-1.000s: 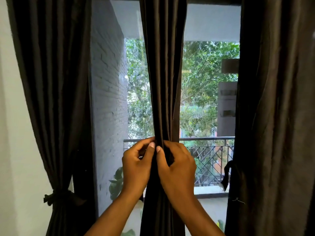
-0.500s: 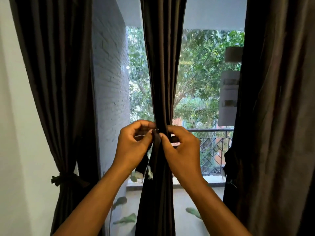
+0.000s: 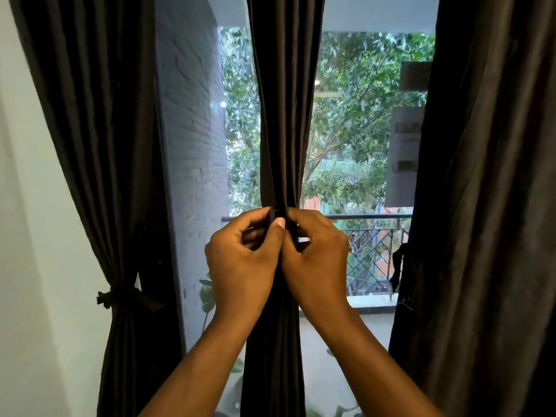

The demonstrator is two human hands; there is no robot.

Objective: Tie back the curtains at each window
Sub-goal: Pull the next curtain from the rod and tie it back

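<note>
A dark brown middle curtain [image 3: 284, 115] hangs gathered into a narrow column in front of the window. My left hand [image 3: 243, 260] and my right hand [image 3: 316, 260] meet at its waist. Each pinches an end of a dark tie-back strip [image 3: 272, 216] wrapped round the gathered cloth. The strip's far side is hidden behind the curtain. The left curtain [image 3: 99, 145] is bound low down with a knotted tie [image 3: 120, 296]. The right curtain [image 3: 487, 206] hangs wide, with a dark tie [image 3: 398, 266] dangling at its inner edge.
Beyond the glass are a white brick wall [image 3: 192, 145], a metal balcony railing [image 3: 370, 251] and green trees. A white room wall [image 3: 30, 236] stands at the left. Plant leaves [image 3: 206, 293] show low behind the glass.
My two hands have drawn closer together on the middle curtain, fingers working the strip at its front. The view has shifted slightly as my head moved.
</note>
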